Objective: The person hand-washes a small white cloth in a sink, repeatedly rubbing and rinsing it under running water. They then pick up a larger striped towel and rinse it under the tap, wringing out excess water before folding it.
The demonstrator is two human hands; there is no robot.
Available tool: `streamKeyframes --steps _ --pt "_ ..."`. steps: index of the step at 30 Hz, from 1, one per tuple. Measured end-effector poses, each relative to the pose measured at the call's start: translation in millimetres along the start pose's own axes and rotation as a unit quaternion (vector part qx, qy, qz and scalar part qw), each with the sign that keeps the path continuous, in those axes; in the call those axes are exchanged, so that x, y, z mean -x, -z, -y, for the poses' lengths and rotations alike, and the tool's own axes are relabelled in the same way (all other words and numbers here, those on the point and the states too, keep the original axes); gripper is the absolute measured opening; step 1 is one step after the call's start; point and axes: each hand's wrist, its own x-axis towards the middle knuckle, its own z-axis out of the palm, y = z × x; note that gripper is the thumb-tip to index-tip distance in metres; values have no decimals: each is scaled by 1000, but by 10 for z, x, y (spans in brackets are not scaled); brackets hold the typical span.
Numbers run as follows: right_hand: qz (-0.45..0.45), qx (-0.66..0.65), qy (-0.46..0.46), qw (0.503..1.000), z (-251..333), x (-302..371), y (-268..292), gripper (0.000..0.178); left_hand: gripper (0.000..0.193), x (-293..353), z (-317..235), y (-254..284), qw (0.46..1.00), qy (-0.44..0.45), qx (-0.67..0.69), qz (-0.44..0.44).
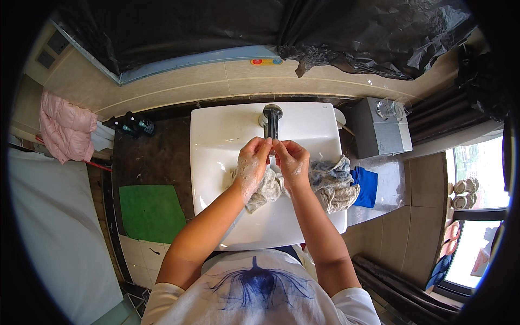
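Observation:
My left hand [253, 162] and my right hand [293, 162] meet under the end of the dark metal faucet [272, 123], over the white sink [208, 146]. White suds cover both hands. Thumbs and forefingers are pinched together close to the spout; whatever lies between them, if anything, is too small to make out. Beneath my wrists a wet, pale grey cloth [266, 192] lies bunched in the basin. Another crumpled cloth [336, 189], grey and beige, rests over the sink's right edge, beside my right forearm.
Right of the sink are a folded blue cloth [365, 187] and a grey box [382, 130] with a clear glass [385, 110] on it. Leftward, dark bottles [132, 124] and a green mat [151, 212] occupy the counter. A pink padded jacket [65, 127] hangs farther left.

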Motion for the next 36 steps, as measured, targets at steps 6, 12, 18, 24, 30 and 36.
streamKeyframes --steps 6,12,18,24,30,36 --pt "7 -2 14 1000 -57 17 45 26 22 23 28 47 1000 -13 7 21" --pt "-16 470 230 852 -811 79 391 21 31 125 750 589 826 -197 -527 -36" --pt "10 616 242 750 -1375 88 468 30 37 192 1214 806 758 -170 -627 -55" --pt "-1 494 291 819 -1338 -36 443 24 16 -1 1203 821 788 -285 -544 -40" --pt "69 345 176 919 -956 -94 522 22 13 -56 957 731 865 -308 -396 -6" --pt "-25 560 239 793 -1317 -253 538 29 20 -198 1173 640 777 -193 -592 -87"
